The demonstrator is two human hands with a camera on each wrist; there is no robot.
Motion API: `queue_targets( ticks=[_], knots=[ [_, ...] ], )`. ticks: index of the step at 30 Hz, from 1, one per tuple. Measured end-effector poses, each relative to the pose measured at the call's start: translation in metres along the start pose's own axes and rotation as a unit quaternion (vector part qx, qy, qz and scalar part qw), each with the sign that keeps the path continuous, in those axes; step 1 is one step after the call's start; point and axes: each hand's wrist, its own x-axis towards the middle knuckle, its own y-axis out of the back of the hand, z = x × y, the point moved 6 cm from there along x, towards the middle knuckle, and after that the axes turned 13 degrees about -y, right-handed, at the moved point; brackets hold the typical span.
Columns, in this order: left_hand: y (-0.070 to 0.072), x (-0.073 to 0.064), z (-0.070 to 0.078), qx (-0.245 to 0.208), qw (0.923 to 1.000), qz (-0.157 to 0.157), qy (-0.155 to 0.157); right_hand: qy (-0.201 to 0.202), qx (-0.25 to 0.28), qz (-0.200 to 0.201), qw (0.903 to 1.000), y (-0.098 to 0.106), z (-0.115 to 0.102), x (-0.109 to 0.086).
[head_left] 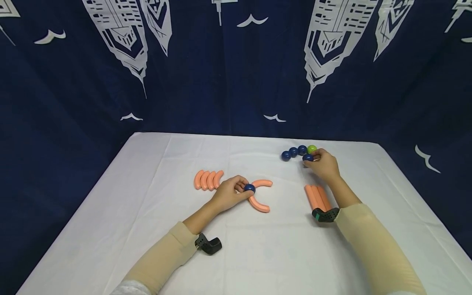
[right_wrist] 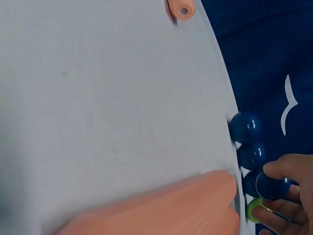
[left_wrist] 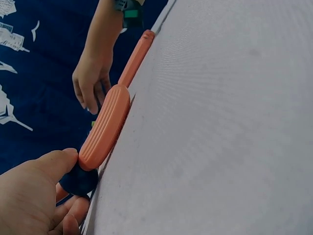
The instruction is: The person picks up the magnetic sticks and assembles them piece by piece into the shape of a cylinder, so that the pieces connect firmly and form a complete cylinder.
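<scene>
My left hand (head_left: 229, 193) pinches a dark blue ball (head_left: 249, 187) between thumb and fingers. Two curved orange pieces (head_left: 260, 205) extend from that ball, spreading to the right like a V. In the left wrist view one ribbed curved piece (left_wrist: 105, 128) meets the ball beside the thumb. Farther right and back, my right hand (head_left: 324, 166) holds another dark blue ball (right_wrist: 272, 186) by thumb and fingers. Right behind it lie a row of blue balls (head_left: 293, 152) and a green ball (head_left: 312, 149), partly hidden by the fingers in the right wrist view.
Several curved orange pieces (head_left: 204, 180) lie side by side left of my left hand. Straight orange sticks (head_left: 316, 197) lie together beneath my right wrist. The white-covered table (head_left: 177, 155) ends at a dark blue printed curtain (head_left: 221, 82).
</scene>
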Motion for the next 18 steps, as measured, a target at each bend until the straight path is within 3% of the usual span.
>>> queue_targets(
  ticks=[18],
  knots=[
    [0.0,0.001,-0.002,0.008,0.9999,0.005,0.003,0.046,0.06,-0.028,0.9967,-0.011,-0.017,-0.031]
  ],
)
